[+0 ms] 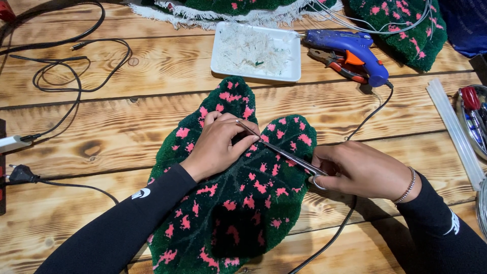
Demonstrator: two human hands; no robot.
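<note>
A pair of slim metal scissors (284, 153) is gripped by the right hand (357, 170), whose fingers are closed through and around the ring handles. From that grip the blades run up and to the left, across a dark green tufted leaf-shaped rug (238, 203) with pink spots, and the tips are met by the left hand (220, 144). That hand is laid flat on the pile, fingers together and curled lightly beside the blade tips; whether anything is pinched by it cannot be told. The rug is spread directly under both hands on the wooden table (101, 127). Farther beyond the grip, a white tray (218, 56) of pale thread clippings is seen, and to its right a blue glue gun (350, 48) beside orange-handled pliers (337, 63). Clear glue sticks (454, 129) lie off to the right.
</note>
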